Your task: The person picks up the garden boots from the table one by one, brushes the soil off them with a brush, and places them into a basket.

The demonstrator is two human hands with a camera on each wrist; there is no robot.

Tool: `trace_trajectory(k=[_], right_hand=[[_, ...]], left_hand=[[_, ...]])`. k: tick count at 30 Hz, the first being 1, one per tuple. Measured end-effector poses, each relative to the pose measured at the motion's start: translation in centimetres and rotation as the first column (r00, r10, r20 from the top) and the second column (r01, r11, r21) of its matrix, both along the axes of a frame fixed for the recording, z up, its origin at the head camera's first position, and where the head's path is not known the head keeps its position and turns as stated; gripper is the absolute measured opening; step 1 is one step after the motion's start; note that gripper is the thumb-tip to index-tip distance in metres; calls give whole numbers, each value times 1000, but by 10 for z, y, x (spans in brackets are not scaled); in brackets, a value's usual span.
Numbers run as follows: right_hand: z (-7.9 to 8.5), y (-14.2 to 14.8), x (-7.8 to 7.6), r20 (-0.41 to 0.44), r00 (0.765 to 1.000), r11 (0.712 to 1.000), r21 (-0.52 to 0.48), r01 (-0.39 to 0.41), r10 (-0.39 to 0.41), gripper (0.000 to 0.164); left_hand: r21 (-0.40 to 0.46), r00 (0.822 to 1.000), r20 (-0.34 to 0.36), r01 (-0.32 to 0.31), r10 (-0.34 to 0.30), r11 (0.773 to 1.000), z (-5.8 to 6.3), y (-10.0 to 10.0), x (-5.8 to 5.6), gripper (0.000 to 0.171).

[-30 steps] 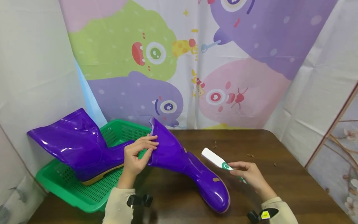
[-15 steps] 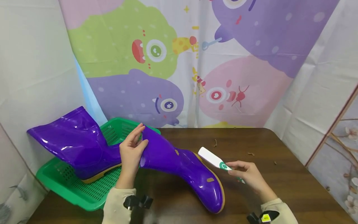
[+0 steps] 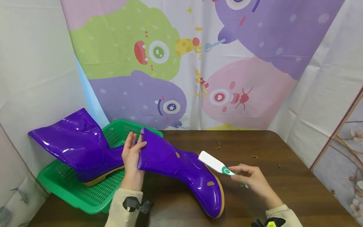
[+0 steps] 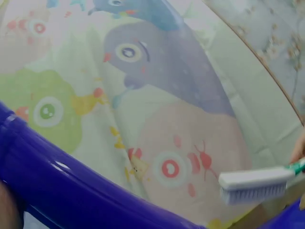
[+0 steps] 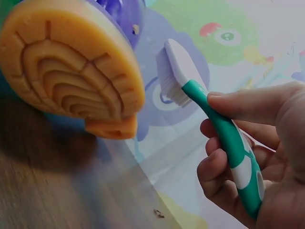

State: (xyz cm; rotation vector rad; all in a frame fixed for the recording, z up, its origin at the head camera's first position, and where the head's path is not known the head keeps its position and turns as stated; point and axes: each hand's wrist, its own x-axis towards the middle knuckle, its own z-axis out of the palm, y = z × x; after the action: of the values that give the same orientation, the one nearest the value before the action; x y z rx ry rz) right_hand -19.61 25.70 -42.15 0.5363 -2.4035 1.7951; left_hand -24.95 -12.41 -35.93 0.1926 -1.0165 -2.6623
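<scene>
My left hand (image 3: 133, 159) holds a glossy purple rain boot (image 3: 167, 157) by the rim of its shaft, with some fingers hidden behind or inside the opening. The boot tilts toe-down to the right, and tan patches mark its shaft and toe. Its yellow-orange ridged sole (image 5: 76, 67) faces the right wrist camera. In my right hand (image 3: 255, 181) is a white and green scrub brush (image 3: 212, 162), gripped by its handle. The brush head is close to the boot's foot in the head view; the right wrist view shows a gap between the bristles and the sole.
A second purple boot (image 3: 73, 145) lies in a green perforated basket (image 3: 68, 198) at the left. Small brown bits (image 3: 254, 156) are scattered on the dark wooden table (image 3: 283, 189). A cartoon-print curtain (image 3: 193, 119) hangs behind the table.
The held boot has shifted left and turned, showing more of its sole edge. My left hand has changed its hold on the rim, its fingers moving lower. The brush has moved slightly left.
</scene>
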Motion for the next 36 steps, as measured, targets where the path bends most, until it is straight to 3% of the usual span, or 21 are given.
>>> trace_trajectory(k=[3,6,11,17,25,28,31,36], right_hand=[[0,-5,1,-37,999,1000,-8,-26,26,27],[0,-13,1,-80,996,999,-13,-43,42,26],[5,-27,4,-139,988,996,-50,-77,69,25],[14,-44,4,-179,979,985,-125,-123,100,27],[21,-57,-6,-132,991,995,-89,-35,23,28],[25,-62,-10,-141,990,995,-101,-26,12,27],[29,-66,-13,-167,985,993,-109,-49,30,27],[29,-69,-18,-183,980,991,-86,-99,82,26]], left_hand=[[25,991,10,130,-130,991,0,-3,0,70],[-13,970,41,241,-240,970,-1,-6,0,64],[-58,947,52,321,-318,945,-2,-9,-1,57],[-153,931,-26,356,-364,922,1,-10,-3,56],[-308,912,-75,363,-403,879,5,-13,2,59],[-341,907,-64,372,-416,863,5,-14,3,60],[-358,910,-47,371,-413,857,5,-16,3,60],[-352,918,-42,354,-393,866,5,-18,3,60]])
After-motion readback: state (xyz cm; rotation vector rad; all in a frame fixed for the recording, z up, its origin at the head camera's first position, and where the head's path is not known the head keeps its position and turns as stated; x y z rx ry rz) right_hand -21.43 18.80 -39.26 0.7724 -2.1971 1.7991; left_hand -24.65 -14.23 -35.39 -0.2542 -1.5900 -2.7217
